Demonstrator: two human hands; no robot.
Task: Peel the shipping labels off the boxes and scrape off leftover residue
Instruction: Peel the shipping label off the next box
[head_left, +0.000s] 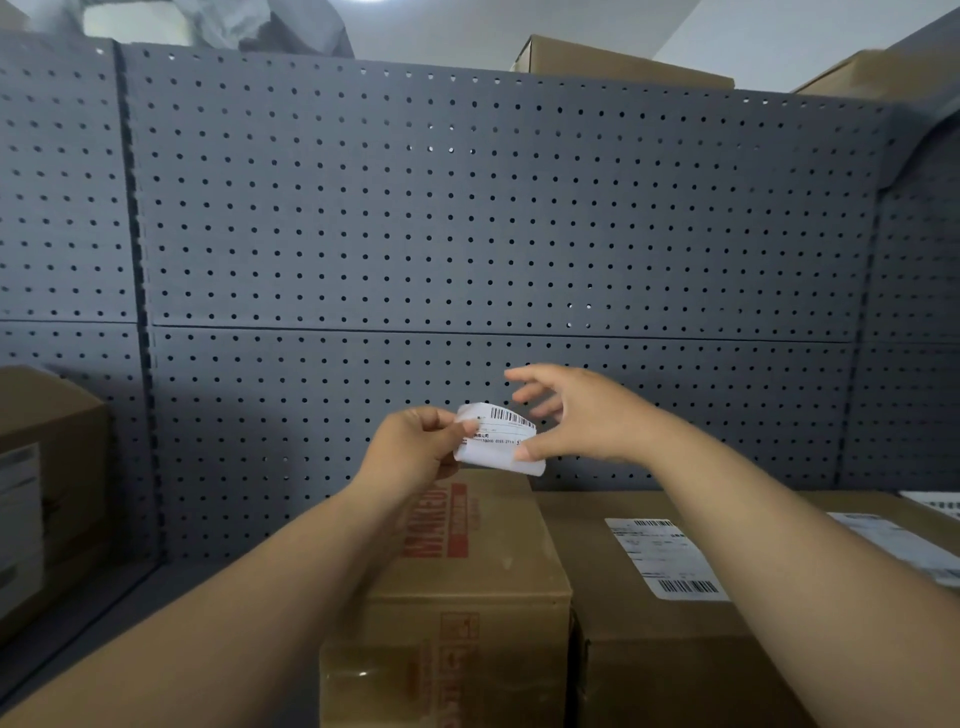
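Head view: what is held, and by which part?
The left hand pinches the peeled label at its left edge; the right hand only touches its right end.

Small print on the peeled label (501, 434) too tiny to read, its left end covered by the left hand (415, 447), red lettering on the middle box (493, 577) partly behind the left forearm (291, 582), side box (47, 467) cut off by the left edge, side label (18, 501) blurred.

Dark grey shelf (119, 618) carries 3 cardboard boxes. Red-printed box (467, 587) sits mid-shelf. Labelled box (623, 649) stands tight against its right side. Third box (47, 467) well to its left, bare shelf between.
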